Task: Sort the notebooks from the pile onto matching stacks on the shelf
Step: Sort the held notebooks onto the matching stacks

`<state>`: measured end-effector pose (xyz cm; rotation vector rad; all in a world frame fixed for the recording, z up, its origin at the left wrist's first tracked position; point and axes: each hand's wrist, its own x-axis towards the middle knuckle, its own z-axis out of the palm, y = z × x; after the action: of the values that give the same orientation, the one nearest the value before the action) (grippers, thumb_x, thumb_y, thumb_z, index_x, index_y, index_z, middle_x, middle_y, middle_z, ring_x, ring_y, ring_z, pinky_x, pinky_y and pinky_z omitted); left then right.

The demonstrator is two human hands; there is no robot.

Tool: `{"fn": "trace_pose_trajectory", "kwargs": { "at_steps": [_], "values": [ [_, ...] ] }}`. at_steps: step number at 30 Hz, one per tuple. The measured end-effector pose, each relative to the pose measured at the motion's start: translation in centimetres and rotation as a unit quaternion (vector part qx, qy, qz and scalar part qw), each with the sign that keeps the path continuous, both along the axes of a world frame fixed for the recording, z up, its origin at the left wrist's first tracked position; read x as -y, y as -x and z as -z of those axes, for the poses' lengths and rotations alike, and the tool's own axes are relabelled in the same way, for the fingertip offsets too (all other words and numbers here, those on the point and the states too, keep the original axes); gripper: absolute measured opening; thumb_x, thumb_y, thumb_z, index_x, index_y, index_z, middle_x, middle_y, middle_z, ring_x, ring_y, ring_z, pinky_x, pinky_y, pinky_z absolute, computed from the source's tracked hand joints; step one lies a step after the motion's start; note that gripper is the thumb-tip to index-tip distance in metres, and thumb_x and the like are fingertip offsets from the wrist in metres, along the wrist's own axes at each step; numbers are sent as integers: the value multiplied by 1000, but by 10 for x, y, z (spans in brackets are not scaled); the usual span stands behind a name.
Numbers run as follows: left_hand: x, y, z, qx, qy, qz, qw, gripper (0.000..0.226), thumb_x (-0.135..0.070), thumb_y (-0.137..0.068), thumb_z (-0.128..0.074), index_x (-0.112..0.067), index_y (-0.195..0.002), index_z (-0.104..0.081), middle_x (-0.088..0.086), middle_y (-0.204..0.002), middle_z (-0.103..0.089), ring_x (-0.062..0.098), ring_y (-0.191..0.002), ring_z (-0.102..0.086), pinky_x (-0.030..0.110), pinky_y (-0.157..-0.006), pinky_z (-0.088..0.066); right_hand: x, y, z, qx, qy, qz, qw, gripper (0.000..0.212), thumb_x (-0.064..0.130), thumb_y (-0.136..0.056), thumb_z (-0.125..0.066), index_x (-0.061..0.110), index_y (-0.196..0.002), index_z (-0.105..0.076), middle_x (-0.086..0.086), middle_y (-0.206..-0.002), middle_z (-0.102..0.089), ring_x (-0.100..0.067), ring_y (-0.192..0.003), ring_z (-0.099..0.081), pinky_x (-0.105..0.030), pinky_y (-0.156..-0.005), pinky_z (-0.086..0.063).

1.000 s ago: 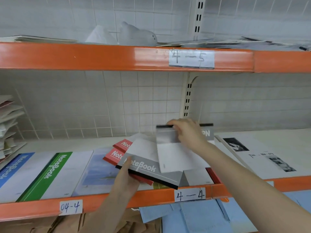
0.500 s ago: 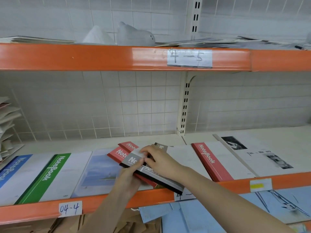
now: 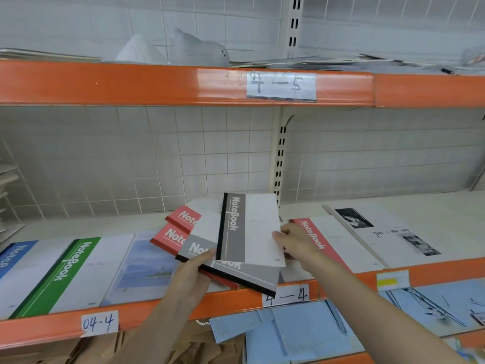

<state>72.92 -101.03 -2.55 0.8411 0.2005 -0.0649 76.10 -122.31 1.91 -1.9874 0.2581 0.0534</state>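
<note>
Pinching a grey notebook (image 3: 246, 229) at its 3 o'clock edge, the right hand (image 3: 296, 244) is lifting it; the left hand (image 3: 193, 274) is gripping the pile (image 3: 199, 248).

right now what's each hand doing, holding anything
Left hand: grips the lower grey notebook in the pile.
Right hand: pinches the upper grey notebook.

Both your forearms reach forward. Your left hand (image 3: 193, 274) curls its thumb over something near; your right hand (image 3: 295, 243) pinches farther right.
</note>
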Motion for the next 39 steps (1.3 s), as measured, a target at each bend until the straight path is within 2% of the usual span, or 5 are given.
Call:
{"fn": "trace_pose_trajectory", "kwargs": {
  "at_steps": [6,16,20,27,39],
  "values": [
    [-4,4,-6,26,11,-56,998,35,5,-87,-54,-9,-119,-58,10,-110,-67,30,-101,-63,46,-83,-51,44,-16,2,68,134,105,983,28,-1,-92,-38,9,-65,-37,-5,-68,-40,-25,-70,-42,-29,-49,-24],
    [-38,-4,-35,85,-18,-108,990,28,-2,-91,-52,-12,-117,-59,2,-105,-71,17,-93,-70,30,-71,-59,45,-3,12,35,350,15,936,26,4,-93,-45,-2,-117,-53,-19,-120,-56,-34,-112,-53,-32,-82,-43],
    [-32,-4,-18,55,-18,-109,992,47,-3,-88,-56,-6,-134,-50,12,-125,-63,32,-109,-63,55,-89,-52,33,3,4,7,483,-10,876,39,5,-89,-49,5,-127,-45,-15,-130,-40,-31,-123,-37,-36,-94,-40],
    [-26,4,-1,32,0,-118,993,31,-1,-90,-54,-17,-115,-58,6,-110,-68,27,-101,-65,43,-74,-56,12,0,29,92,438,-212,869,41,29,-98,-42,8,-133,-46,-14,-135,-45,-30,-124,-41,-38,-102,-38],
    [-26,7,-3,20,26,-112,993,40,0,-88,-55,-14,-125,-55,11,-116,-66,29,-103,-64,44,-74,-56,5,8,53,87,408,-214,883,51,36,-102,-32,12,-147,-29,-12,-154,-25,-24,-142,-22,-36,-117,-17]
  ]
}}
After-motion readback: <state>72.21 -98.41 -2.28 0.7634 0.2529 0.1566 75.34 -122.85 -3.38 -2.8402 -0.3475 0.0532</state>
